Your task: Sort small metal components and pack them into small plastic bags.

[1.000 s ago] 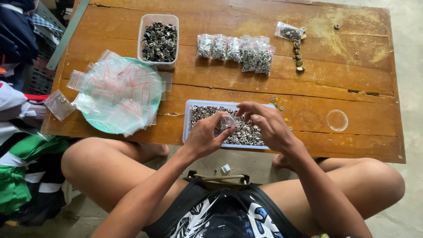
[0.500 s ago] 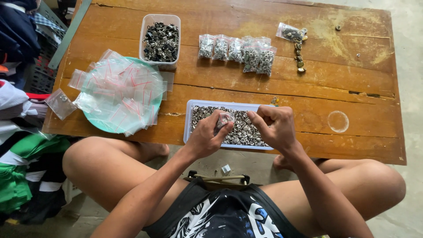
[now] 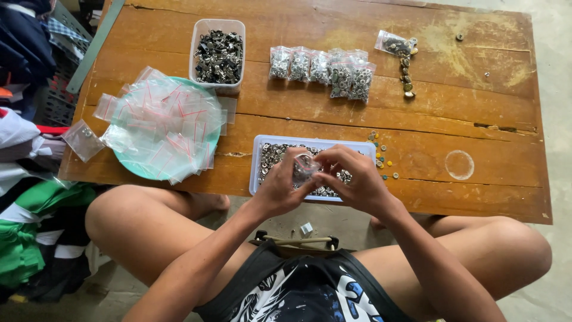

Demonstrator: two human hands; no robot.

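Both hands have drawn closer together since the earlier frames, and the small clear plastic zip bag (image 3: pixel 304 169) now sits squarely between them above the tray. Left hand (image 3: pixel 279 189) pinches the bag's near side between thumb and fingers, its grip pressed together on the plastic. Right hand (image 3: pixel 351 179) meets it from the other side, fingertips (image 3: pixel 325 162) curled onto the bag's top edge, so both grips close on the same bag; whether anything lies inside it is too small to tell.

Directly under the hands stands a shallow white rectangular plastic tray (image 3: pixel 260 156) filled with small silvery metal snap buttons (image 3: pixel 275 152), near the front edge of the brown wooden worktop (image 3: pixel 476 119). Just right of the tray lie a few loose coloured beads (image 3: pixel 381 162). To the left rests a round teal plate (image 3: pixel 131 164) heaped with empty clear zip bags with red seal strips (image 3: pixel 161 125), and one more such bag (image 3: pixel 83 138) lies at the worktop's left edge. Farther back stands a tall clear plastic tub (image 3: pixel 202 27) holding dark metal clasps (image 3: pixel 219 56). Beside it lies a row of filled clear bags of silvery buttons (image 3: pixel 322 68), and further right a single bag with a line of bronze buttons (image 3: pixel 405 65) trailing from it. Bare knees frame the view below, with piled clothing (image 3: pixel 24 226) on the floor at left.
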